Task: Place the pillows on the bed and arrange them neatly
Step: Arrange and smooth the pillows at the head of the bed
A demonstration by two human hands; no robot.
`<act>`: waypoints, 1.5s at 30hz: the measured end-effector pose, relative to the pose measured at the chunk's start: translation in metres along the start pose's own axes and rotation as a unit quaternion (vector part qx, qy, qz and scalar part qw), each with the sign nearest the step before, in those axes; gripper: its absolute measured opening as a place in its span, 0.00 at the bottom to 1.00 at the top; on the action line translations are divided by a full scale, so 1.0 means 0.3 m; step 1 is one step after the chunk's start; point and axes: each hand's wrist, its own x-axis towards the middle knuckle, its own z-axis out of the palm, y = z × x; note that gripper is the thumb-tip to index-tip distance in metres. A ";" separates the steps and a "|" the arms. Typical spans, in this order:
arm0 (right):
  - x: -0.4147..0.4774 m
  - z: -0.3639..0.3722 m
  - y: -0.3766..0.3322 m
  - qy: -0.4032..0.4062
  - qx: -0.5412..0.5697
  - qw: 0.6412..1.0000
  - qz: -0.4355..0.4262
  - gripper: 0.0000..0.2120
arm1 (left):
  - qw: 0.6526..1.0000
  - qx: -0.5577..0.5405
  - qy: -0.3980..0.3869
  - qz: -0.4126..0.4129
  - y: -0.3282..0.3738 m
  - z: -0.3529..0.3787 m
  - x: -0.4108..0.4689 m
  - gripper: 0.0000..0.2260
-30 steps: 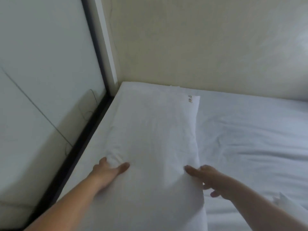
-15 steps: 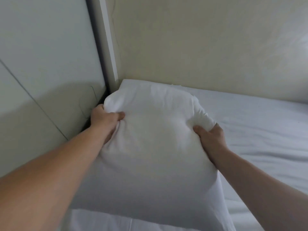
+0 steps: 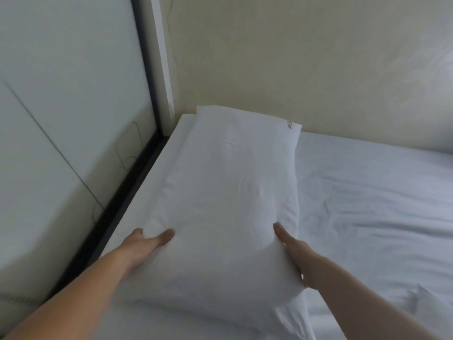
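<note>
I hold the pillow (image 3: 228, 204) by its two long sides, my left hand (image 3: 144, 244) on the left edge and my right hand (image 3: 293, 251) on the right edge, well apart with the pillow's width between them. My left thumb lies on top of the fabric and the other fingers go under the edge, out of sight; my right thumb presses into the top while the rest of that hand wraps the side. Both hands are closed on the pillow. It lies lengthwise on the bed (image 3: 372, 204), in the far left corner, its far end touching the wall (image 3: 294, 57). A small mark shows at its far right corner. The left side runs just beside the dark frame (image 3: 117, 207) and the pale panel (image 3: 61, 94). The sheet to the right is wrinkled.
</note>
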 end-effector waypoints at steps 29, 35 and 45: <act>-0.568 -0.124 0.268 0.209 -0.367 0.868 -0.263 0.22 | 0.822 0.430 -0.098 0.361 0.023 0.293 -0.448 0.32; -0.581 -0.344 0.554 0.216 -0.387 0.848 -0.291 0.21 | 0.782 0.518 -0.083 0.337 -0.040 0.607 -0.532 0.34; -0.769 -0.727 0.842 0.222 -0.397 0.845 -0.282 0.23 | 0.898 0.285 -0.220 0.253 -0.135 0.994 -0.982 0.33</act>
